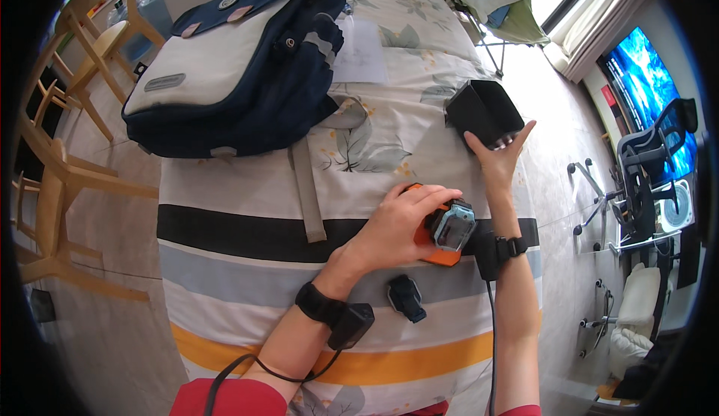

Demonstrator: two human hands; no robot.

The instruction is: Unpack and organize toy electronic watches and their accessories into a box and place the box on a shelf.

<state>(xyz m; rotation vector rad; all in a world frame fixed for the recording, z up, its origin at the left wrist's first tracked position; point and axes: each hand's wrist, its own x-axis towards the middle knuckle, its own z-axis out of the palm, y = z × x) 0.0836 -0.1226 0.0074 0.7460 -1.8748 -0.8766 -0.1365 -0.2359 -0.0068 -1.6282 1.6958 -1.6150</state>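
My left hand point(401, 225) is closed around an orange holder point(447, 258) that has a watch point(454, 230) with a light-blue case on it. The fingers wrap over the far side, and my palm hides part of the orange holder. Farther up and to the right, my right hand point(497, 163) grips the near edge of a black open box point(479, 107), thumb on the left and fingers on the right. Between my forearms a second watch point(406, 298), black with a grey-edged case, lies on the bedspread, touched by neither hand.
A navy and cream backpack point(217, 71) rests at the bed's far left, its grey strap point(305, 191) trailing toward me. White paper point(361, 53) lies beside it. Wooden chairs point(67, 184) stand left of the bed point(247, 266); an office chair point(655, 146) and a lit screen point(648, 79) are at right.
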